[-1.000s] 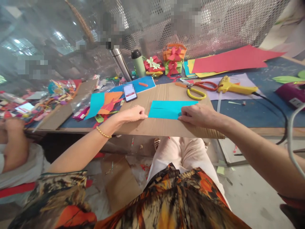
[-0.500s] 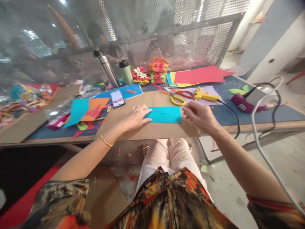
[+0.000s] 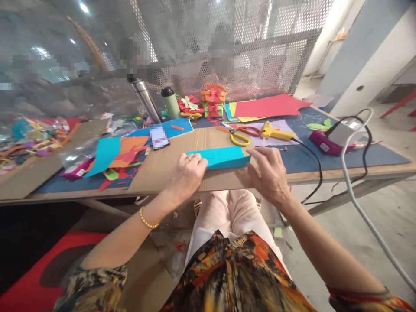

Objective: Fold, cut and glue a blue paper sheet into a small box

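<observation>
A bright blue strip of paper (image 3: 224, 158) lies over a sheet of brown cardboard (image 3: 156, 173), its near side bent up along a fold. My left hand (image 3: 188, 171) is closed on its left end, fingers curled and hiding that edge. At the other end my right hand (image 3: 269, 173) grips the right edge between thumb and fingers. Just beyond the paper are scissors with yellow handles (image 3: 239, 139) and a tool with red handles (image 3: 249, 131). A yellow glue gun (image 3: 276, 132) rests on lilac paper behind my right hand.
A phone (image 3: 159, 138), a steel flask (image 3: 145, 100) and a green bottle (image 3: 170, 103) stand or lie at the back left. Red paper (image 3: 273, 105) is stacked at the back right. A white cable (image 3: 352, 186) hangs over the table's right side. Paper scraps (image 3: 125, 173) lie left.
The blue paper's near side has come up from flat. My left hand has gone from lying flat to gripping its left end, and my right hand has closed on the right end.
</observation>
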`<state>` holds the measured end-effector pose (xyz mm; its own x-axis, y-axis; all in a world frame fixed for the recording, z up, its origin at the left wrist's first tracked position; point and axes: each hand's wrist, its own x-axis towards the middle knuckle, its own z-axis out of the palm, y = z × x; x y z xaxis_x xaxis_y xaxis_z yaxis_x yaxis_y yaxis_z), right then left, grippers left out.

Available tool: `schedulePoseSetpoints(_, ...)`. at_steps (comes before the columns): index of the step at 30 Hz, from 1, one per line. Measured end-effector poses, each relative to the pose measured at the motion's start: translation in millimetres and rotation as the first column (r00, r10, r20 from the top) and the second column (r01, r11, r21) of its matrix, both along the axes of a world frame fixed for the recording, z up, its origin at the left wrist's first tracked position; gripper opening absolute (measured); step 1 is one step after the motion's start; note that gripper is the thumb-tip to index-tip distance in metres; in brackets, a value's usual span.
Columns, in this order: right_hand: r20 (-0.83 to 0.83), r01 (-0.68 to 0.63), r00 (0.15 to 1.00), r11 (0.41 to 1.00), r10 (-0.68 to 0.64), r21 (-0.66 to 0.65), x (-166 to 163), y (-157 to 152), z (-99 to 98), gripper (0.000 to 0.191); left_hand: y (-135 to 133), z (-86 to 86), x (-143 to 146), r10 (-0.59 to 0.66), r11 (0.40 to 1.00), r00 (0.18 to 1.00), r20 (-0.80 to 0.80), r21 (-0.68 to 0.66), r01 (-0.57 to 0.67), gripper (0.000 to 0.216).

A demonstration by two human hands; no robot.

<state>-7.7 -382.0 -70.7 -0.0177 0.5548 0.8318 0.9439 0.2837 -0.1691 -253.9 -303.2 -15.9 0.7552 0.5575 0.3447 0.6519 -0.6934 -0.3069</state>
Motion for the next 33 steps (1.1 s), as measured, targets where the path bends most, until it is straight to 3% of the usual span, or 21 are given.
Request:
schedulePoseSetpoints(2, 0.172, -0.009, 0.985, 1.000, 0.014, -0.028, -13, -8, 0.5, 0.040, -24, -10.9, 5, -0.035, 0.996, 0.999, -0.016, 0.080, 0.036, 0.029)
schedulePoseSetpoints(4, 0.253, -0.057, 0.964, 0.995, 0.077, -0.086, -22, -14, 0.9, 0.042, -43, -16.5, 10, -0.057, 0.996, 0.998, -0.006, 0.072, 0.058, 0.031)
schedulePoseSetpoints(6, 0.258, -0.133, 0.952, 0.983, 0.163, -0.130, -23, -18, 0.0, 0.035, -53, -15.2, 12, -0.124, 0.992, 0.992, 0.017, -0.034, 0.124, 0.029)
schedulePoseSetpoints(9, 0.179, -0.207, 0.957, 0.970, 0.228, -0.130, -13, -24, -4.6, 0.024, -46, -4.9, 10, -0.201, 0.945, 0.973, 0.116, -0.238, 0.224, 0.034)
schedulePoseSetpoints(12, 0.096, -0.188, 0.975, 0.975, 0.199, -0.115, -1, -28, -11.4, 0.023, -24, 0.2, 9, -0.100, 0.951, 0.976, 0.191, -0.269, 0.150, 0.034)
schedulePoseSetpoints(17, 0.015, -0.192, 0.981, 0.975, 0.195, -0.113, 5, -31, -19.9, 0.026, -6, -16.6, 18, -0.033, 0.948, 0.995, 0.098, -0.311, 0.062, 0.068)
schedulePoseSetpoints(22, -0.134, -0.248, 0.963, 0.962, 0.232, -0.115, 5, -32, -22.8, 0.026, -8, -24.6, 16, 0.001, 0.972, 0.997, 0.080, -0.234, 0.018, 0.058)
schedulePoseSetpoints(27, -0.161, -0.264, 0.956, 0.959, 0.246, -0.102, 5, -32, -24.7, 0.024, -14, -15.0, 22, 0.012, 0.982, 0.999, -0.039, -0.185, -0.019, 0.048)
schedulePoseSetpoints(33, -0.147, -0.256, 0.959, 0.962, 0.241, -0.096, 4, -32, -24.1, 0.024, -15, 5.6, 25, 0.136, 0.951, 0.986, -0.101, -0.266, -0.158, 0.057)
